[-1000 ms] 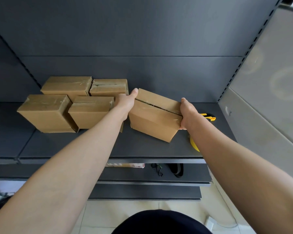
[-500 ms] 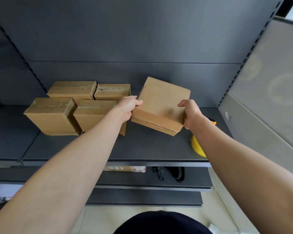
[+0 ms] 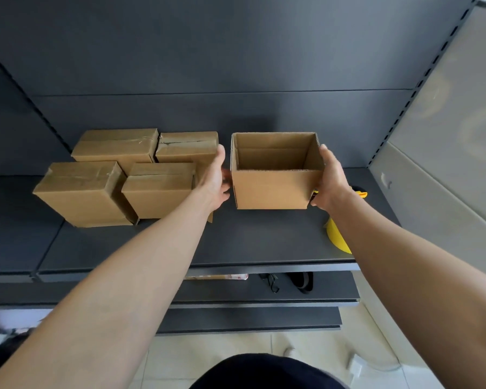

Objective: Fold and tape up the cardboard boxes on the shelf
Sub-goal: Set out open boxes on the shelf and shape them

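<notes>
Where my view begins, at the bottom edge, a dark garment (image 3: 264, 372) sits over pale floor tiles (image 3: 208, 357). Next out are two lower shelves. The upper one (image 3: 124, 296) carries a carton with red print (image 3: 225, 276) and a black strap (image 3: 300, 282). Above these is the shelf (image 3: 250, 240), dark grey, over which both my forearms reach. A yellow tape roll (image 3: 337, 238) stands near its front right, partly hidden behind my right forearm. At mid-depth is the open box (image 3: 274, 190), plain brown cardboard with its mouth upward and its inside walls in view. It is held between my hands, right of centre on the shelf, and I cannot tell whether its base touches the shelf. My left hand (image 3: 215, 181) grips the left wall with the thumb raised along the upper corner. My right hand (image 3: 330, 179) grips the right wall, thumb up and fingers curled round the lower corner. A yellow-tipped tool (image 3: 362, 194) lies just beyond my right wrist, mostly hidden. To the left are four closed boxes with tape along their tops. The near-left closed box (image 3: 82, 195) and near-right closed box (image 3: 157, 192) stand side by side. Behind them are the far-left closed box (image 3: 115, 146) and far-right closed box (image 3: 187, 147). Farthest is a grey back panel (image 3: 236, 51).
</notes>
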The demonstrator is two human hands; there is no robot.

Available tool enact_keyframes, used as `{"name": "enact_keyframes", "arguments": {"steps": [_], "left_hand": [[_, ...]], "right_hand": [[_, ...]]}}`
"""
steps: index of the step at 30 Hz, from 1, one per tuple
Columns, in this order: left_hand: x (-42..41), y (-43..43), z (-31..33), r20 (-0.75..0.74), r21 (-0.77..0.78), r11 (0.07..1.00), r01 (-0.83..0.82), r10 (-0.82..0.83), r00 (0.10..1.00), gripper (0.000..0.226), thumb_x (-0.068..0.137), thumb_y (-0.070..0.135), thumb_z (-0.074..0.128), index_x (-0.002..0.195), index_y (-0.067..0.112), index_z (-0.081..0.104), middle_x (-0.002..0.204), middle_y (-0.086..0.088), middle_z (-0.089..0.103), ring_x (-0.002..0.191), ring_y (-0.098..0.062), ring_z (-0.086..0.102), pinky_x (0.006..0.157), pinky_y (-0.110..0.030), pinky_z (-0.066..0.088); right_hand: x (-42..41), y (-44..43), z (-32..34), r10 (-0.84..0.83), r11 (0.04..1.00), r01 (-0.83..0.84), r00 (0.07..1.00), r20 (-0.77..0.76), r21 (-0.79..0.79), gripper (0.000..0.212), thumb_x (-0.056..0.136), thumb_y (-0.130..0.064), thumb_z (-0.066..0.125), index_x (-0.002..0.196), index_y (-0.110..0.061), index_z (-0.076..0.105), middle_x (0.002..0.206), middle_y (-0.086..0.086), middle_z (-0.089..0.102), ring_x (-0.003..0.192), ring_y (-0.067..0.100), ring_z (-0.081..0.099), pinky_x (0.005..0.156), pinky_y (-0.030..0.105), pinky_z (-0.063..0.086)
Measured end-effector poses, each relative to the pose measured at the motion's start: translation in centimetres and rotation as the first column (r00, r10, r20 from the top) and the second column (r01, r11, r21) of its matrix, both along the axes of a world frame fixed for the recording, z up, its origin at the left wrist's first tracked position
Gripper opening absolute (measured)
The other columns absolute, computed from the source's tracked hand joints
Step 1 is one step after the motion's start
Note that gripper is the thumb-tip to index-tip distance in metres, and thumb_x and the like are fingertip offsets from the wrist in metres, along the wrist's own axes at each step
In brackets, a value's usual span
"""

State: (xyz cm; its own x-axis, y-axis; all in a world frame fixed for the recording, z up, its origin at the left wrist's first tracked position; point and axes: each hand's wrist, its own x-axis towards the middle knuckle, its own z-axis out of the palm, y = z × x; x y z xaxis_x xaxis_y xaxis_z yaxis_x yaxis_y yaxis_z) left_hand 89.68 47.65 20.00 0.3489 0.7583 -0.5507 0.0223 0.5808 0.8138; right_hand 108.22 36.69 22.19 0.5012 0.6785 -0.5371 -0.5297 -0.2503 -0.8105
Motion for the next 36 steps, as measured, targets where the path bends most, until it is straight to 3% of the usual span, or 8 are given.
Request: {"name": "enact_keyframes", "arguments": {"steps": [3,6,9,13,19,29,33,36], "left_hand": [[0.0,0.6,-0.1,-0.013,-0.019,0.999,0.041,-0.042,0.999,0.090,0.081,0.073,0.047,0.148,0.017,0.027,0.148,-0.009,0.040,0.134,-0.029,0.039,0.115,-0.050,0.022],[0.5,1.1,0.0,-0.111,0.042,0.998,0.045,-0.040,0.993,0.079,0.085,0.054,0.060,0.146,0.018,0.028,0.150,-0.008,0.034,0.134,-0.028,0.038,0.110,-0.047,0.034],[0.8,1.8,0.1,-0.231,0.109,0.989,0.100,-0.073,0.970,0.067,0.091,0.034,0.061,0.144,0.012,0.029,0.149,-0.011,0.033,0.132,-0.029,0.039,0.108,-0.046,0.037],[0.7,2.2,1.0,-0.250,0.124,0.982,0.143,-0.109,0.962,0.054,0.094,0.024,0.057,0.141,0.010,0.033,0.144,-0.011,0.039,0.127,-0.028,0.044,0.106,-0.047,0.039],[0.2,1.9,2.9,-0.243,0.166,0.983,0.076,-0.034,0.969,0.041,0.094,0.017,0.052,0.133,0.009,0.042,0.131,-0.014,0.049,0.119,-0.028,0.051,0.101,-0.046,0.045],[0.0,-0.8,9.6,-0.159,0.376,0.910,-0.173,0.247,0.956,0.049,0.093,0.021,0.052,0.138,0.016,0.036,0.100,0.001,0.048,0.082,-0.010,0.047,0.089,-0.036,0.051],[-2.6,-2.0,12.5,-0.093,0.445,0.838,-0.317,0.395,0.914,0.015,0.091,0.022,0.055,0.102,0.023,0.045,0.086,0.005,0.050,0.086,-0.014,0.052,0.092,-0.038,0.051],[-5.9,-2.4,14.0,-0.039,0.470,0.779,-0.415,0.488,0.872,0.017,0.093,0.022,0.055,0.081,0.029,0.045,0.086,0.007,0.052,0.088,-0.014,0.053,0.091,-0.036,0.049]], "right_hand": [[-0.5,0.7,-0.1,0.004,1.000,-0.004,0.999,0.038,-0.012,0.025,0.086,-0.050,0.053,0.098,-0.030,0.062,0.094,-0.005,0.068,0.081,0.017,0.062,0.060,0.029,0.048],[-1.2,1.6,-0.6,-0.060,0.998,0.061,0.997,0.056,-0.023,0.022,0.087,-0.045,0.055,0.099,-0.029,0.062,0.100,-0.006,0.065,0.089,0.016,0.059,0.067,0.033,0.045],[-2.1,2.5,-0.9,-0.117,0.991,0.123,0.986,0.118,-0.047,0.022,0.087,-0.048,0.057,0.096,-0.028,0.056,0.089,-0.012,0.057,0.079,0.010,0.052,0.068,0.034,0.046],[-2.6,3.5,-0.5,-0.182,0.977,0.202,0.953,0.242,-0.061,0.020,0.088,-0.045,0.054,0.084,-0.025,0.055,0.088,-0.006,0.055,0.099,0.022,0.057,0.092,0.039,0.047],[-3.7,4.4,2.1,-0.250,0.962,0.273,0.902,0.352,-0.016,0.030,0.089,-0.038,0.050,0.065,-0.020,0.048,0.065,-0.005,0.042,0.061,0.013,0.036,0.056,0.027,0.030],[-4.8,3.2,9.2,-0.298,0.951,0.236,0.876,0.381,0.201,0.035,0.089,-0.030,0.046,0.060,-0.018,0.032,0.056,-0.007,0.030,0.054,0.013,0.027,0.051,0.027,0.025],[-7.2,3.2,11.9,-0.248,0.953,0.161,0.900,0.358,0.256,0.036,0.088,-0.029,0.047,0.060,-0.018,0.028,0.054,-0.008,0.026,0.054,0.013,0.025,0.052,0.026,0.023],[-10.2,3.9,13.0,-0.140,0.960,0.042,0.930,0.340,0.278,0.028,0.090,-0.030,0.047,0.072,-0.010,0.040,0.064,-0.006,0.035,0.060,0.012,0.032,0.055,0.027,0.028]]}}
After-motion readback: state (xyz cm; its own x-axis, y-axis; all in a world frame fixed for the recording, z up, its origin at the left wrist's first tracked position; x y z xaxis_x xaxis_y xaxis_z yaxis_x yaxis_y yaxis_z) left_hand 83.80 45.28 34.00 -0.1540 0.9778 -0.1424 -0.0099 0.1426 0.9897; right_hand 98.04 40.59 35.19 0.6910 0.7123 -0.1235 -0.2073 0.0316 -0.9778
